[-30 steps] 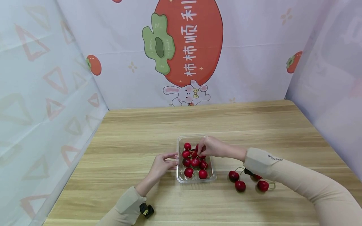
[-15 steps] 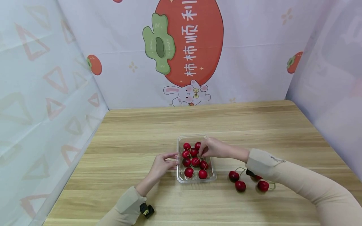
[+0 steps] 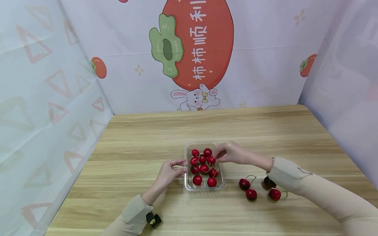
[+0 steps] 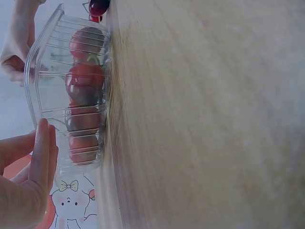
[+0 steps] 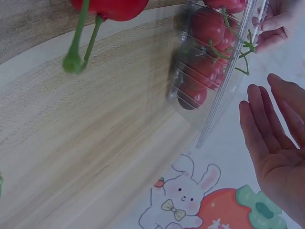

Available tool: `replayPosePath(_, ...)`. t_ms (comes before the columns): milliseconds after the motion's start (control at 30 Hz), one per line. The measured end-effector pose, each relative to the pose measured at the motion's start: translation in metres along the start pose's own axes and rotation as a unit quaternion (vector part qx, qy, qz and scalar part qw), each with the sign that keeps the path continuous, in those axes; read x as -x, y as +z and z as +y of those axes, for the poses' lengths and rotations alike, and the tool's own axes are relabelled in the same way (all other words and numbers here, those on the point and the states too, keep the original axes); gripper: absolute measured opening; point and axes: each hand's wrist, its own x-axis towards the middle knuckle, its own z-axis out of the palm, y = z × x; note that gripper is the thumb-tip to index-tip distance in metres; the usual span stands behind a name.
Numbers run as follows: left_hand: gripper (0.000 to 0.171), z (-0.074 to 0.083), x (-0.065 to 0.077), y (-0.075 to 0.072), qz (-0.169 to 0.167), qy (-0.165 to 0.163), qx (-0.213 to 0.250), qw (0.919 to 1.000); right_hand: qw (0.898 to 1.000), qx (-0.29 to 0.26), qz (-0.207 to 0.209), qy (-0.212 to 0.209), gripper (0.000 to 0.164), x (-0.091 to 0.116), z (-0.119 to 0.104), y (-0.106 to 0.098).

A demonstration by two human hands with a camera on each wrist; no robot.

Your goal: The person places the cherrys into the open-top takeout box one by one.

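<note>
Several red cherries [image 3: 203, 169] with thin green stems lie in a clear plastic box [image 3: 205, 189] on the table. My left hand [image 3: 168, 172] touches the box's left side with extended fingers; in the left wrist view its fingertips [image 4: 42, 125] are right at the rim. Over the opposite rim hovers my right hand [image 3: 231, 153], holding nothing. The right wrist view shows that hand's fingers [image 5: 259, 112] loosely extended, apart from the box wall. Beside the box to the right, a joined pair of cherries [image 3: 251, 194] and another cherry [image 3: 275, 194] rest on the wood, partly beneath the right forearm.
A light wood table [image 3: 141, 137] carries everything. Printed cloth walls [image 3: 265, 65] rise behind it and at both sides. A small black device [image 3: 153, 220] sits at the left wrist. The right sleeve [image 3: 322, 190] overlaps a dark cherry [image 3: 268, 182] near the loose ones.
My right hand has let go of a cherry stem inside the box and drawn back right to the rim, uncovering cherries there. The left hand and the box have stayed put.
</note>
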Motion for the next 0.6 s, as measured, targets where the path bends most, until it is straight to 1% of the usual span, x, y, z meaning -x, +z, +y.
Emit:
replayPosePath(367,0.039,-0.001,-0.001,0.000,-0.005,0.002,0.002,1.0000,0.999,0.007,0.006,0.039,0.010,0.020,-0.001,-0.012)
replayPosePath(600,0.040,0.000,0.000,-0.001,-0.007,0.004,0.001,1.0000,0.998,0.025,0.003,0.049,0.008,0.035,-0.001,-0.019)
